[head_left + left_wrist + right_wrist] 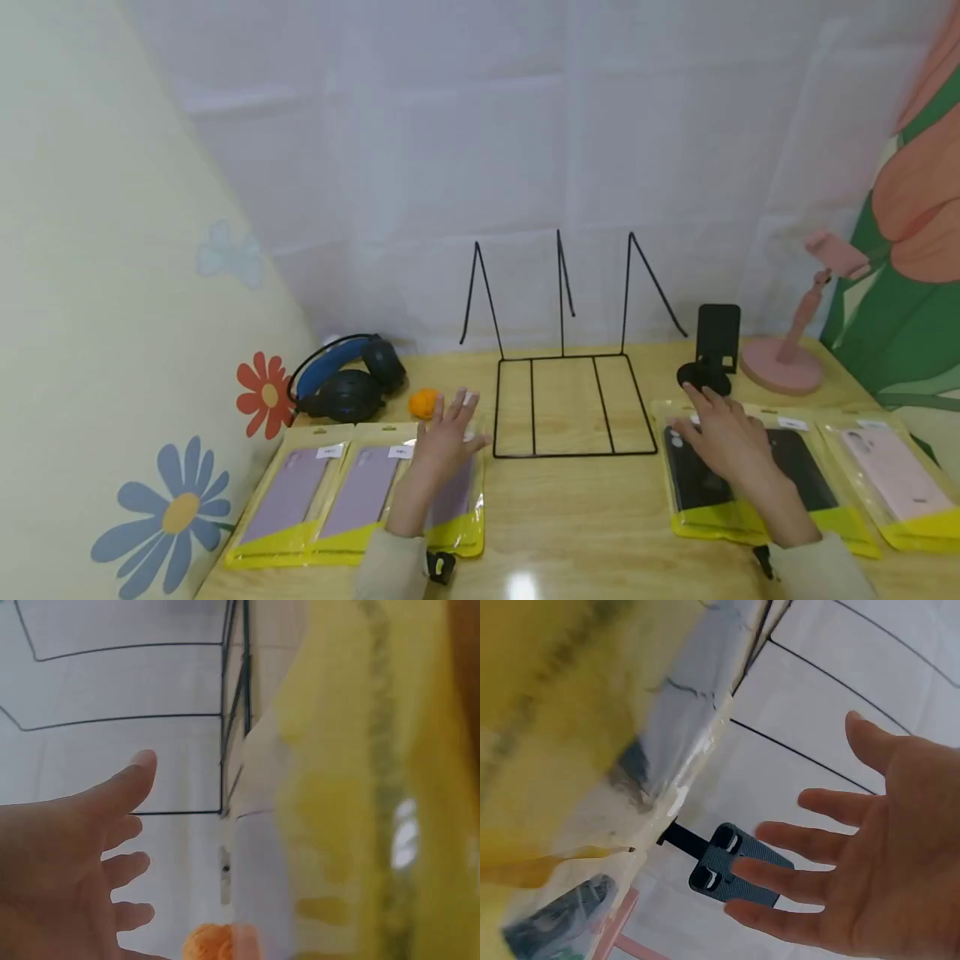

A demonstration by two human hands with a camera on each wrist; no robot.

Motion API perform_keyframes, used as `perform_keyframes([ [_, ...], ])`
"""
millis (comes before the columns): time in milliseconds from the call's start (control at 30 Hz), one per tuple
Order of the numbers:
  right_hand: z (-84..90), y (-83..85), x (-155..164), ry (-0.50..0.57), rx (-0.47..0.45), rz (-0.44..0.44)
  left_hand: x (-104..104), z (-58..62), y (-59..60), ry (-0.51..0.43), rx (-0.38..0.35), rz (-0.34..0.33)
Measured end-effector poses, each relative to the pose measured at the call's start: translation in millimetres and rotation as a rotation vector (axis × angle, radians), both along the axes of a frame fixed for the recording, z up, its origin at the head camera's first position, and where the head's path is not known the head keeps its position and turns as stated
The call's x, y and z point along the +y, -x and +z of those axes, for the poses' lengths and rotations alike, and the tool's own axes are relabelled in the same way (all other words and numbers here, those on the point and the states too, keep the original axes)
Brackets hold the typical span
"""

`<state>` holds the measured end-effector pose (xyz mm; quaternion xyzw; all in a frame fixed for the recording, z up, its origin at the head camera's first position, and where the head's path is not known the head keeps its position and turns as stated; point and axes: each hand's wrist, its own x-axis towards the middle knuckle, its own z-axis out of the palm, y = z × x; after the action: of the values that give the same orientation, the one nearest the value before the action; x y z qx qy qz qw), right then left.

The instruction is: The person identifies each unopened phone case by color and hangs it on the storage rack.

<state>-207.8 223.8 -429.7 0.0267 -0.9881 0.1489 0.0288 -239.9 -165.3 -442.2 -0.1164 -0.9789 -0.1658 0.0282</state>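
Observation:
My left hand [442,450] is held with fingers spread over the rightmost of three bagged purple phone cases [363,492] in yellow-edged packets. Nothing is in its grasp; the left wrist view shows the bare hand [64,859] beside a blurred yellow packet [330,780]. Over two bagged black phone cases [693,479] is my right hand [731,442], its fingers extended and partly covering them. In the right wrist view that hand [885,847] holds nothing and appears apart from the packet [562,735]. A bagged pink phone case [896,471] lies at the far right.
Between the hands stands a black wire rack [576,454] with upright prongs. Headphones [352,392] and an orange ball-like item [424,403] are at the back left. A black phone stand [717,337] and a pink stand [783,367] stand at the back right.

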Motion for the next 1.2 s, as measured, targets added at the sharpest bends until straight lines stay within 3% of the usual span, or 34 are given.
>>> perform_keyframes([
  [200, -14.6, -13.1, 2, -0.055, -0.095, -0.035, 10, -11.1, 2.0, -0.008, -0.047, -0.087],
  [433, -24.6, -11.4, -1, -0.089, -0.293, -0.12, 17, -21.7, 4.6, -0.012, -0.085, -0.141],
  [667, -22.3, -6.6, -10, -0.148, -0.289, -0.158, 24, -28.1, 10.8, -0.013, -0.104, -0.148],
  [967, -20.7, -4.8, -2, 0.004, -0.259, -0.1, 23, -30.9, 9.6, -0.055, -0.083, -0.105],
  [1200, -20.8, -4.4, 0, 0.122, -0.308, -0.122, 25, -28.6, 9.2, -0.07, -0.111, -0.104],
])
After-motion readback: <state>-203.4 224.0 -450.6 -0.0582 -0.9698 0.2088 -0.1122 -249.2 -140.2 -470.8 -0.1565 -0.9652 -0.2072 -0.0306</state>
